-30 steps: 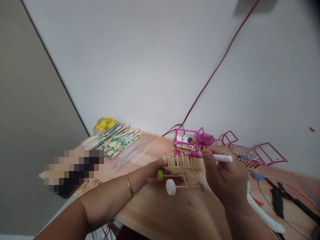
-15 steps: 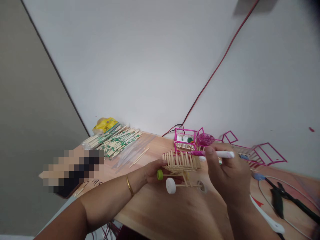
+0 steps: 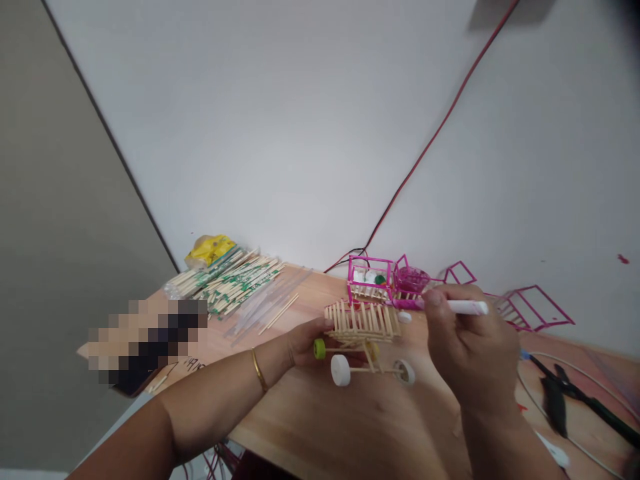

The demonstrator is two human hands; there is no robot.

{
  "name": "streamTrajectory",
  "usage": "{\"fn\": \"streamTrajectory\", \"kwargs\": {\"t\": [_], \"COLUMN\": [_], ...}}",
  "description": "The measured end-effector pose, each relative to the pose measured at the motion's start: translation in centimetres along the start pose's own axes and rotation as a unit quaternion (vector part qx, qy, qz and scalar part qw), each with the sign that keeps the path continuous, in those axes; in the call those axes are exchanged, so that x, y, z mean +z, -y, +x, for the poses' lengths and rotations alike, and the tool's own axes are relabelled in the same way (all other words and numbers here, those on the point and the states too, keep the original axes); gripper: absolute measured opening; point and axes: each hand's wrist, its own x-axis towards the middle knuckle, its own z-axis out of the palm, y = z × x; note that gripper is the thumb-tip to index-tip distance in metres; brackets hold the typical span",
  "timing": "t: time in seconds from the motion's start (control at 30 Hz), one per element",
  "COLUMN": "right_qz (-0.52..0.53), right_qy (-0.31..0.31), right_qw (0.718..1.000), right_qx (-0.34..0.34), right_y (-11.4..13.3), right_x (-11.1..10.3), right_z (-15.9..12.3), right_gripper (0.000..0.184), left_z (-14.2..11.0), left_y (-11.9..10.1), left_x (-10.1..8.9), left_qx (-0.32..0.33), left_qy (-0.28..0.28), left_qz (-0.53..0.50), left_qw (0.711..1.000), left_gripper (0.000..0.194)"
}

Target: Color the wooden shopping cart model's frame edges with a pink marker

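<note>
My left hand [image 3: 311,343] is closed on the near-left side of a small stick cart [image 3: 363,323], with some fingers hidden beneath it. The cart has a slatted body of bare wooden sticks. White cap wheels [image 3: 341,371] and a yellow-green wheel [image 3: 319,348] sit on its stick axles. In my right hand [image 3: 470,340] is a white marker-like pen [image 3: 465,307] with a pink-stained front end, pinched between thumb and fingers. Its pink end points left, above the cart's right side; I cannot tell whether it touches anything.
Pink stick frames [image 3: 371,260] and a pink-stained round cup [image 3: 413,277] stand by the wall. Bundled sticks [image 3: 240,280], a yellow packet [image 3: 210,251] and clear strips [image 3: 270,300] lie left. Dark-handled pliers [image 3: 555,400] and a cable lie right. A white cap [image 3: 405,318] sits behind the cart.
My right hand has moved right with the pen, drawing its pink end away from the cart's slats. My left hand and the cart have barely moved.
</note>
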Motion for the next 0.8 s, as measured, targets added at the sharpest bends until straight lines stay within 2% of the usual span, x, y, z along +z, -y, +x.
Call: {"fn": "streamTrajectory", "kwargs": {"t": [0.23,0.43,0.8], "right_qz": [0.008,-0.008,-0.004], "right_qy": [0.022,0.005,0.009], "right_qw": [0.999,1.0,1.0], "right_qx": [-0.026,-0.015,-0.022], "right_y": [0.13,0.03,-0.12], "right_x": [0.36,0.29,0.38], "right_z": [0.03,0.03,-0.09], "right_gripper": [0.021,0.023,0.02], "left_z": [0.0,0.03,0.02], "left_y": [0.08,0.11,0.22], "left_x": [0.1,-0.13,-0.26], "left_qx": [0.001,-0.001,0.001], "left_qy": [0.005,0.0,-0.015], "left_qz": [-0.003,-0.007,-0.011], "left_qw": [1.0,1.0,1.0], "left_gripper": [0.068,0.068,0.066]}}
